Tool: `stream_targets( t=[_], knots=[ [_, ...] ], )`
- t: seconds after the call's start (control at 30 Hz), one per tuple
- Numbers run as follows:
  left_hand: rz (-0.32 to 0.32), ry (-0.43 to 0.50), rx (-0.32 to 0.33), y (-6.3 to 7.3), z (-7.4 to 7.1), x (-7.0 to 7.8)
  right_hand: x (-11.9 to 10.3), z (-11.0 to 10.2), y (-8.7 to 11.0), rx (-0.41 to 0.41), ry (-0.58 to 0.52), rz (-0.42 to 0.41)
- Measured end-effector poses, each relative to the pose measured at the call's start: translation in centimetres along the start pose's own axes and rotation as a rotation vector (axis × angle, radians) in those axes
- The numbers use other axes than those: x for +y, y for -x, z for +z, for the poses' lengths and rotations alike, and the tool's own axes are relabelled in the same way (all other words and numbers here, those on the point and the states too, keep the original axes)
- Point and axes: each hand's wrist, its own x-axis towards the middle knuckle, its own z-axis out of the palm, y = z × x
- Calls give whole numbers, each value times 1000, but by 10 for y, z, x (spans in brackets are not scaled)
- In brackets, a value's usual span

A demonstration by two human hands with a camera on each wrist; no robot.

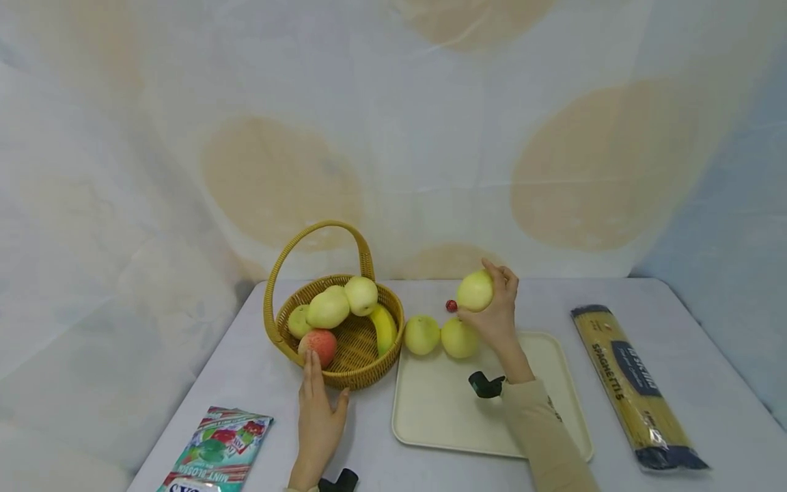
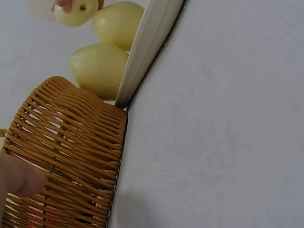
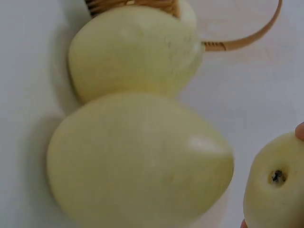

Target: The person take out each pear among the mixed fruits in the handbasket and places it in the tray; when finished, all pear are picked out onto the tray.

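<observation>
In the head view my right hand (image 1: 494, 311) grips a pale yellow-green pear (image 1: 475, 292) between thumb and fingers, above the far edge of the cream tray (image 1: 479, 417). The right wrist view shows the dark-centred end of this held pear (image 3: 270, 185). Just below it, two more pears, a left one (image 1: 421, 335) and a right one (image 1: 460, 338), sit side by side at the tray's far left. My left hand (image 1: 321, 417) has its fingers straight, fingertips at the near rim of the wicker basket (image 1: 363, 376), overlapping the red peach (image 1: 320, 345).
Several pale pears (image 1: 328, 307) and a banana (image 1: 384, 329) lie in the basket, whose tall handle (image 1: 328, 224) arches over it. A small red item (image 1: 451, 305) is behind the tray. The spaghetti pack (image 1: 636, 389) lies at right, a candy bag (image 1: 218, 447) at front left.
</observation>
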Motion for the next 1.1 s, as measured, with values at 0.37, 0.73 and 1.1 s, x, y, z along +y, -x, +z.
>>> stream_targets(
  t=[0.37,0.73,1.1],
  knots=[
    [20,7,19,0,-1,-1,31,-23,11,82,-18,169],
    [12,11,5,1,-1,-2,54,-30,22,114,-19,186],
    [7,11,-2,0,1,-3,64,-30,25,163,-64,171]
  ],
)
